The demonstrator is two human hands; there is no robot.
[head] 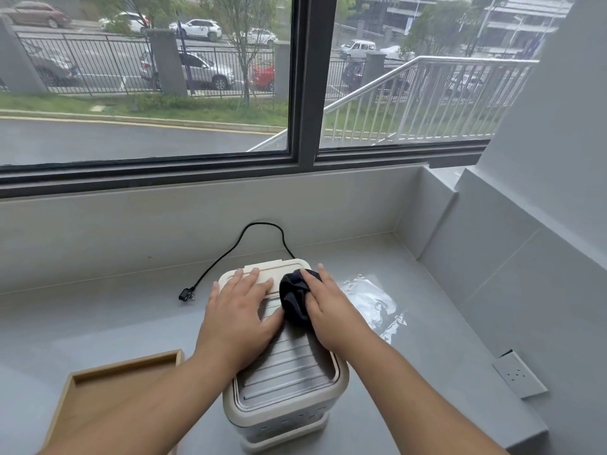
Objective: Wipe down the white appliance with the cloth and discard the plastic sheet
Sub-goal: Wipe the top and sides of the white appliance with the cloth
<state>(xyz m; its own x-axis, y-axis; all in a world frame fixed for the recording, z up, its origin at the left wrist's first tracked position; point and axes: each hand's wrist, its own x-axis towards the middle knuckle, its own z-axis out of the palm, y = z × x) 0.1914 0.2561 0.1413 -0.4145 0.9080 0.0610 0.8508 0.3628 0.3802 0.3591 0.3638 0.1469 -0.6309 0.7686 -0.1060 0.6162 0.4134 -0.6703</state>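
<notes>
Both my bare forearms reach up from the lower frame toward centre. My left hand (241, 310) lies flat, palm down, fingers spread. My right hand (328, 310) presses down, fingers extended, slightly right of centre

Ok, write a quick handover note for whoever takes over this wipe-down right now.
Left hand: open, flat on top of the white appliance, steadying it.
Right hand: pressing the dark cloth onto the appliance's top, near the far end.
Plastic sheet: lying on the counter to the right of the appliance, untouched.
Power cord: its plug lies loose on the counter.
Done: wiping of the top under way.
Left: finish the top, wipe the sides, discard the sheet.
</notes>
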